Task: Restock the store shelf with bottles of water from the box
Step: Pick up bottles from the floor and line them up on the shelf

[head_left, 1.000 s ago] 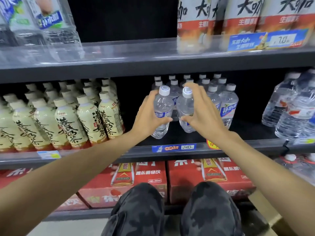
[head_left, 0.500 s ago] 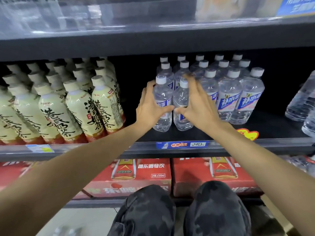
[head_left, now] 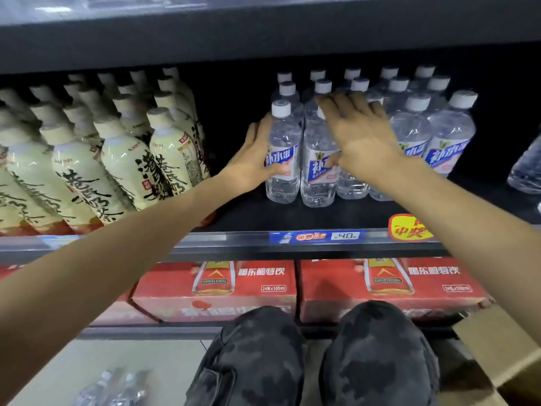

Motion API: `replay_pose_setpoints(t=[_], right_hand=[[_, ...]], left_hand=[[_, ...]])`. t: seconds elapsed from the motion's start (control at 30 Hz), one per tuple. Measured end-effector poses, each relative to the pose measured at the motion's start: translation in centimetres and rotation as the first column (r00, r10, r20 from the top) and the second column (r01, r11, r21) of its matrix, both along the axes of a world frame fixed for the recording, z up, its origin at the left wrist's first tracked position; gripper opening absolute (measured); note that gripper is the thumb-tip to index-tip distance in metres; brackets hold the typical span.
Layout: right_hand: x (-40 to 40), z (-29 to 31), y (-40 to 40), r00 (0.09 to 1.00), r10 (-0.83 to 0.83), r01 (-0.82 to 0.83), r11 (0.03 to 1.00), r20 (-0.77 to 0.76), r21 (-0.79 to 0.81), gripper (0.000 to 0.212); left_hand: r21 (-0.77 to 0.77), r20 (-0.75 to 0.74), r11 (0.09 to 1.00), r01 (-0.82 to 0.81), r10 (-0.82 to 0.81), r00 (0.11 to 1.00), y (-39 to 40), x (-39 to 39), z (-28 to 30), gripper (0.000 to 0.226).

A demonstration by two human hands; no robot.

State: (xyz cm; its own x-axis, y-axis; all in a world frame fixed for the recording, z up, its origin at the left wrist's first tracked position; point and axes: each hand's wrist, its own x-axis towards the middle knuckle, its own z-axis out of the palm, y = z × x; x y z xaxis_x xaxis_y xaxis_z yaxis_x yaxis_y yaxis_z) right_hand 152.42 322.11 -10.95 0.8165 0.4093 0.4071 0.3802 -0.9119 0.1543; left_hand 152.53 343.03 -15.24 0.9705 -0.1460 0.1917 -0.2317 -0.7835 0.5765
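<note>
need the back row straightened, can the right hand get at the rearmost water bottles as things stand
Probably not directly: the right hand lies over the front water bottles, and further rows stand between it and the rearmost water bottles.

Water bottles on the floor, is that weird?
A little. A few clear bottles lie on the floor tiles by the person's knee, not on the shelf. The view is blurry there. The shelved water bottles stand upright in rows.

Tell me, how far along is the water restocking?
Done: several rows of water bottles already stand on the shelf. In hand: the left hand and right hand are setting two more bottles at the front. Left: some bottles on the floor; the box is barely visible.
</note>
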Motion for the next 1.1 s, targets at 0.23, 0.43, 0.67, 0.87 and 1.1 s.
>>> replay_pose_setpoints(t=[0.23,0.43,0.67,0.87,1.1], right_hand=[[1.5,0.2,0.0,0.998,-0.052,0.052,0.999,-0.017,0.001,0.106],[2.3,0.1,-0.1,0.997,-0.063,0.065,0.997,-0.047,0.040,0.107],[2.3,0.2,-0.2,0.996,-0.051,0.054,0.997,-0.070,0.048,0.109],[2.3,0.7,-0.1,0.994,-0.055,0.054,0.999,-0.096,-0.009,0.091],[0.4,1.8,0.2,0.990,-0.050,0.041,0.997,-0.132,-0.072,0.081]], left_hand=[[0.012,0.120,0.993,-0.116,0.113,0.986,-1.5,0.3,-0.2,0.100],[0.000,0.146,0.982,-0.190,0.188,0.971,-2.7,0.8,-0.6,0.100],[-0.015,0.142,0.976,-0.215,0.215,0.966,-3.0,0.9,-0.5,0.097],[0.030,0.079,0.989,-0.145,0.142,0.987,-1.9,0.7,-0.6,0.098],[0.076,0.019,0.992,-0.105,0.104,0.994,-0.9,-0.3,0.5,0.090]])
